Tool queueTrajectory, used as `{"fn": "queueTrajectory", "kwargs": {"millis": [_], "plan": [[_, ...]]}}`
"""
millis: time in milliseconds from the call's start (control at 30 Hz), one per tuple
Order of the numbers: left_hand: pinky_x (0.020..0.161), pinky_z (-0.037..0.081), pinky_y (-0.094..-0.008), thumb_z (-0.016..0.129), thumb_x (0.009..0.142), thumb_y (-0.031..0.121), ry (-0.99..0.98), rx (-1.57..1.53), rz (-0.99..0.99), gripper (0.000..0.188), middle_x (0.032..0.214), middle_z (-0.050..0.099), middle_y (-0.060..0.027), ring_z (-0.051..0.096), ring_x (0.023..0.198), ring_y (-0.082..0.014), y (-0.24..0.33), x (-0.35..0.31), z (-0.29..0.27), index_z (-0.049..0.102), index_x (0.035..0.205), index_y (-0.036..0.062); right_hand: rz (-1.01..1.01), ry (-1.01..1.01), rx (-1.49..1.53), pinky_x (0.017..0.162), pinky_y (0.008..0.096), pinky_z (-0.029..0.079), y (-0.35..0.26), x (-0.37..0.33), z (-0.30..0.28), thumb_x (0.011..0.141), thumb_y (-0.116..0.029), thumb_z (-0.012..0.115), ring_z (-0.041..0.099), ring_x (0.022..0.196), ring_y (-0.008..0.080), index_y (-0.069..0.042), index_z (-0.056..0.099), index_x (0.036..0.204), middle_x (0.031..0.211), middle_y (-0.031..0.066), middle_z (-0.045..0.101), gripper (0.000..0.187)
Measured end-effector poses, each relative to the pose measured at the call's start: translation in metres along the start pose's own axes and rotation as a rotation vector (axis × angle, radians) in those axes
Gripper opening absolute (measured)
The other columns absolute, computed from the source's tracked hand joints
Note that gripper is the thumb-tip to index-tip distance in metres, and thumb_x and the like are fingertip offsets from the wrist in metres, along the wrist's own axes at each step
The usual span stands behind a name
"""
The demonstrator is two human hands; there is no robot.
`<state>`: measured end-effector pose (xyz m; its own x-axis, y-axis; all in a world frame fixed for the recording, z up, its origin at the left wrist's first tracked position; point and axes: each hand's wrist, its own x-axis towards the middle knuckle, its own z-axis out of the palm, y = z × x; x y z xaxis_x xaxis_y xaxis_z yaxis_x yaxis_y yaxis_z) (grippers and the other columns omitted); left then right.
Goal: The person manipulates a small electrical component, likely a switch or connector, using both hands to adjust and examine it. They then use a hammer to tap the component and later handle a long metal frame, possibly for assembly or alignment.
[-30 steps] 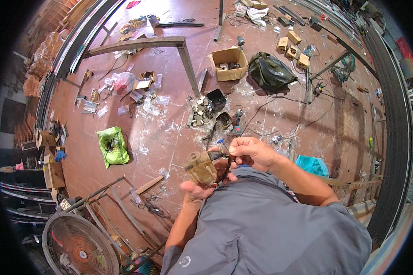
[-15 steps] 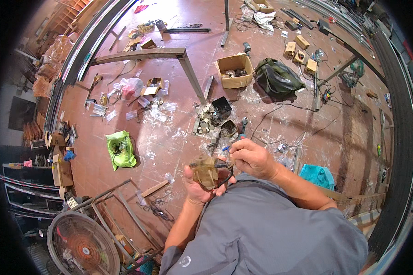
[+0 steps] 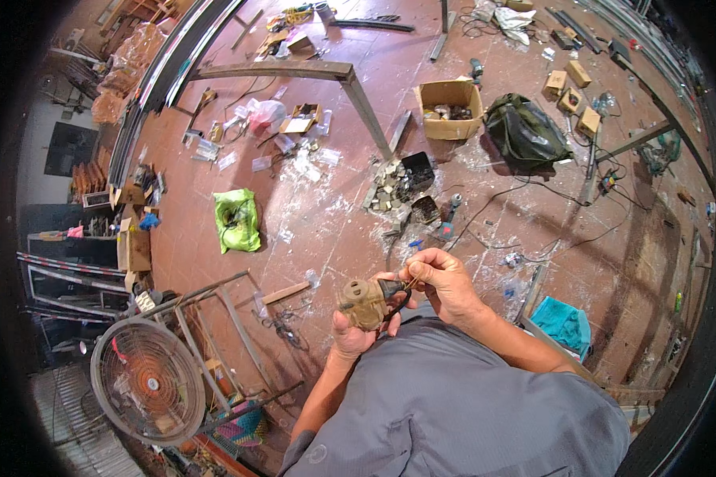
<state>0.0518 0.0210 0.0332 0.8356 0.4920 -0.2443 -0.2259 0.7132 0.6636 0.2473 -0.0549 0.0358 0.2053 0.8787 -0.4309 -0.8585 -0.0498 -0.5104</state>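
Observation:
My left hand is wrapped from below around a dusty tan cast housing with a round boss on top. A black cable curves out of its right side, beside a dark fitting. My right hand is closed in a pinch on thin copper-coloured wires near that fitting. Just beyond those fingertips shows a small blue piece; whether it is held or lies on the floor I cannot tell. The left palm is hidden by the housing.
Ahead lie a cordless drill, small metal blocks, a black bin and a cardboard box. A green bag sits left, a round fan lower left. A metal frame stands ahead; cables trail right.
My view has shifted, so the floor things appear further right and higher. The housing has turned, its round boss now facing up. My right fingers stay pinched beside it.

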Motion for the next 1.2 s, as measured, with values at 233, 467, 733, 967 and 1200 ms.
{"fn": "queueTrajectory", "kwargs": {"millis": [233,467,733,967,1200], "plan": [[0.066,0.058,-0.0346,0.07,0.07,0.093,0.173,-0.002,0.03,0.128,0.143,0.062,-0.0142,0.067,0.121,-0.0329,-0.008,-0.001,0.019,0.042,0.156,0.0032,-0.075,-0.227,-0.269,0.075,0.0297,0.06,-0.001,0.007,-0.032,0.099,-0.013,0.076,0.073,0.089,0.0155,0.001,0.074,0.114,0.112,0.0139,0.078,0.02],[0.104,0.056,-0.0472,0.067,0.083,0.082,0.283,-0.062,0.095,0.11,0.145,0.06,-0.0174,0.067,0.123,-0.0312,-0.019,0.001,0.033,0.044,0.156,0.0028,-0.247,-0.364,-0.66,0.08,0.0296,0.06,-0.022,0.004,-0.04,0.097,-0.013,0.078,0.073,0.096,0.0161,0.002,0.072,0.132,0.116,0.0144,0.079,0.039],[0.083,0.064,-0.0403,0.071,0.1,0.049,0.247,0.2,-0.015,0.066,0.132,0.066,-0.0142,0.07,0.113,-0.0249,-0.012,-0.011,0.023,0.054,0.143,0.0022,-0.631,-0.477,-1.097,0.088,0.0402,0.053,-0.044,-0.003,-0.048,0.083,-0.015,0.086,0.07,0.094,0.0301,-0.006,0.076,0.125,0.118,0.0095,0.078,0.044],[0.077,0.063,-0.0366,0.063,0.106,0.049,0.312,0.196,-0.04,0.052,0.128,0.065,-0.0117,0.07,0.106,-0.0214,-0.027,0.007,0.041,0.05,0.136,0.0081,-0.632,-0.51,-1.064,0.089,0.0401,0.054,-0.035,-0.002,-0.061,0.081,-0.012,0.087,0.069,0.097,0.028,-0.004,0.072,0.131,0.119,0.0088,0.077,0.054],[0.083,0.057,-0.0301,0.062,0.107,0.05,0.343,0.427,-0.071,0.05,0.116,0.061,-0.0048,0.062,0.101,-0.0131,-0.03,0.004,0.035,0.049,0.132,0.009,-0.664,-0.518,-1.124,0.083,0.0392,0.053,-0.044,-0.005,-0.055,0.08,-0.014,0.088,0.069,0.092,0.0277,-0.002,0.072,0.125,0.115,0.0104,0.077,0.05]]}}
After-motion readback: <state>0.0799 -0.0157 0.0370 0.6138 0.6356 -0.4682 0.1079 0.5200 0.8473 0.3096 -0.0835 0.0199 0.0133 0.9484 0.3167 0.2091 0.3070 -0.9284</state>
